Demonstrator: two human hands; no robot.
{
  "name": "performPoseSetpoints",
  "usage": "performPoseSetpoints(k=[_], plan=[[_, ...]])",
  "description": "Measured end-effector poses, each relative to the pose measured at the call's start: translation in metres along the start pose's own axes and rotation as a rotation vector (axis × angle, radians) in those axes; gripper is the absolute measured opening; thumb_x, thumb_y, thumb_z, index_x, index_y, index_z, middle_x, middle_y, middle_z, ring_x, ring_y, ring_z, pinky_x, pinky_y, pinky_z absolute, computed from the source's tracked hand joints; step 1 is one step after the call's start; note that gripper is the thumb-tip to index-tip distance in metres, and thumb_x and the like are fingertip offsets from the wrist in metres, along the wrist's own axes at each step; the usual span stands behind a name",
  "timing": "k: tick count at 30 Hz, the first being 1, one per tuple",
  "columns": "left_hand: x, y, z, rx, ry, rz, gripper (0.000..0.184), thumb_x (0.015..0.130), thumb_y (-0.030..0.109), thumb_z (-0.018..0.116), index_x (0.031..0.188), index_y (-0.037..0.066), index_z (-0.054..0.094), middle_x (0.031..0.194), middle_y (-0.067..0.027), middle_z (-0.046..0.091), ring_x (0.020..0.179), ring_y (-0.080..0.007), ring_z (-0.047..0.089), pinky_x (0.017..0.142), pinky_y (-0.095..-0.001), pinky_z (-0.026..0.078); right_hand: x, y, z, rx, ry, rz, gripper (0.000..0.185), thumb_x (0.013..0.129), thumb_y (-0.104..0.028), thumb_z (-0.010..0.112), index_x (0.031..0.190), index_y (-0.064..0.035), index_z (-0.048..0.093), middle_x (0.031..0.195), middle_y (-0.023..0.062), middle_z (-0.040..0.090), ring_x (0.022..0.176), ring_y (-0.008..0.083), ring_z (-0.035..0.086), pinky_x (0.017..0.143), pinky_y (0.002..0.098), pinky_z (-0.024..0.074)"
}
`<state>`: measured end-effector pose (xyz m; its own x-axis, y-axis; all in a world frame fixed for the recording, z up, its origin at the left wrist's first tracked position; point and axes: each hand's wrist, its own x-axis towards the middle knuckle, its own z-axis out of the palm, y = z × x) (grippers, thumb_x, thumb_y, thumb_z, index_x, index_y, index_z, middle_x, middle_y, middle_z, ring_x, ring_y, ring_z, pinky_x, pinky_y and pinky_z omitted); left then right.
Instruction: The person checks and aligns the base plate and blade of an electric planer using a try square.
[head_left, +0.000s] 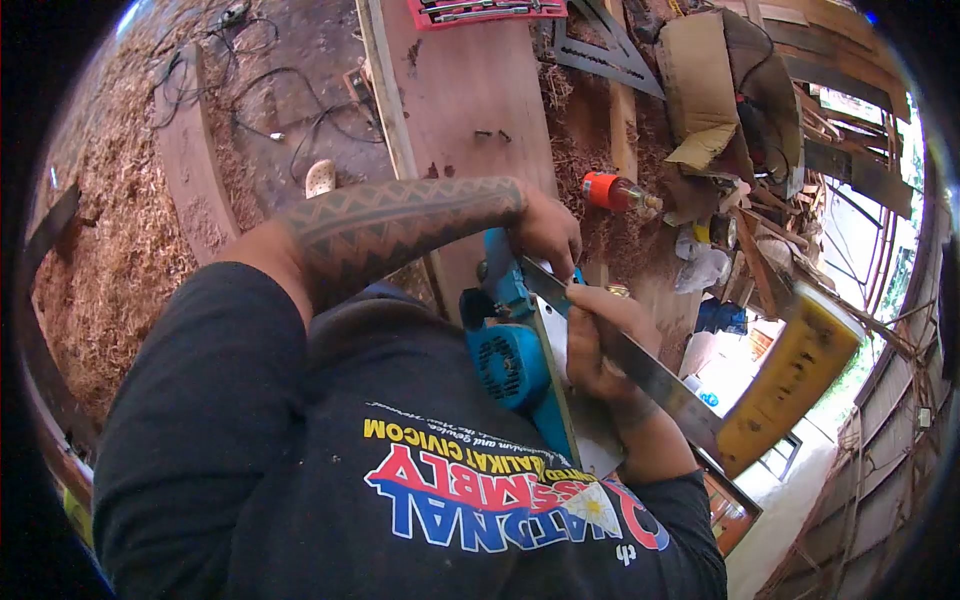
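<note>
A blue power planer rests tilted against the front of my dark shirt, its flat metal base facing right. Across it runs a long metal blade with a wide, worn yellow handle set crosswise at its far end, like a square. My right hand is closed around this blade near the planer's base. Above the planer, my left hand bends downward with curled fingers beside the blade's upper end. What those fingers grip is hidden.
Beyond my hands lies a long wooden board with small dark pieces and a red tool case on it. Right of it are a metal triangle, a red-labelled bottle and a cardboard box. Shavings and cables cover the ground.
</note>
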<state>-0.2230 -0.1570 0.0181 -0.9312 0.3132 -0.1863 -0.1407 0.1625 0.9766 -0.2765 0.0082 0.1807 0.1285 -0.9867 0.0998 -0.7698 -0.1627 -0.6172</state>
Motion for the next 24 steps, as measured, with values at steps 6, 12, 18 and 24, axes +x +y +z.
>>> performPoseSetpoints(k=[6,12,18,24], plan=[[0.003,0.0,-0.001,0.062,-0.009,0.041,0.058,0.091,0.044,0.077,0.13,0.003,0.072,0.123,-0.0193,0.075,0.117,-0.0319,0.068,0.1,-0.0448,0.052,0.004,0.003,-0.001,-0.155,-0.135,-0.047,0.024,0.094,0.004,0.068,0.117,-0.0025,0.069,0.094,0.0165,0.074,0.079,0.0251,0.072,0.071,0.0338,0.054],[0.007,-0.014,0.002,0.104,0.016,0.14,0.061,0.089,0.043,0.079,0.135,0.004,0.069,0.128,-0.0204,0.072,0.12,-0.0355,0.066,0.104,-0.0475,0.051,0.006,0.006,-0.012,-0.039,0.149,-0.02,0.026,0.094,-0.001,0.071,0.12,-0.0037,0.068,0.088,0.0144,0.073,0.069,0.0272,0.071,0.064,0.0363,0.0549],[-0.026,-0.002,0.0,0.219,0.4,0.28,0.064,0.087,0.05,0.082,0.131,0.006,0.069,0.134,-0.0166,0.061,0.133,-0.0342,0.056,0.115,-0.045,0.043,0.03,0.0,-0.029,-0.358,0.313,0.146,0.02,0.098,-0.005,0.067,0.118,-0.003,0.068,0.102,0.0182,0.074,0.084,0.0311,0.073,0.076,0.039,0.0589],[-0.056,0.001,0.022,-0.515,0.483,0.623,0.099,0.082,0.058,0.083,0.159,0.013,0.04,0.154,-0.0113,0.049,0.142,-0.0255,0.048,0.114,-0.0424,0.041,0.014,0.006,-0.032,-0.468,0.212,0.337,0.049,0.085,-0.002,0.067,0.13,-0.0218,0.07,0.093,0.0151,0.058,0.083,0.0382,0.067,0.072,0.048,0.055]])
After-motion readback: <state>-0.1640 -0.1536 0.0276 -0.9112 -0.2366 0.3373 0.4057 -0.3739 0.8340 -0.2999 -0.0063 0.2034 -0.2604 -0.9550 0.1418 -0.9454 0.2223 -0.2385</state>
